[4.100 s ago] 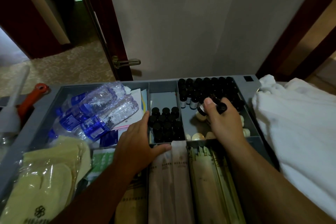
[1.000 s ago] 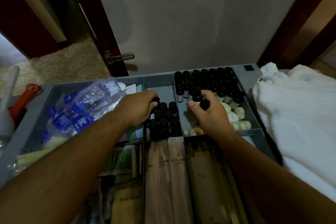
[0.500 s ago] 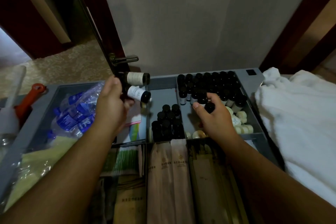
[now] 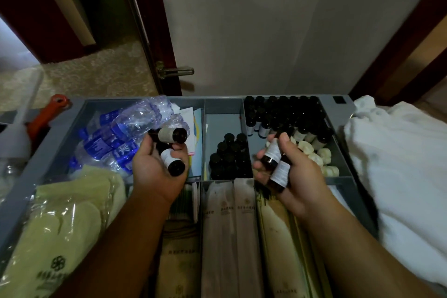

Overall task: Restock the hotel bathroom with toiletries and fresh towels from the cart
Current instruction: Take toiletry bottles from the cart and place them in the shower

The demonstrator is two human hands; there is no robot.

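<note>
Left hand (image 4: 154, 169) grasping 2 small bottles (image 4: 173, 135); right hand (image 4: 294, 176) grasping 2 more bottles (image 4: 280, 172), above cart tray (image 4: 222, 104)

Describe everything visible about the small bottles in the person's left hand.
The small bottles are two, dark brown, each with a black cap and a pale paper label. The left hand grips both on their sides, one above the other, caps pointing right and down-right. A dark shape between them may be a third. They are held above the cart tray, beside the water bottles.
</note>
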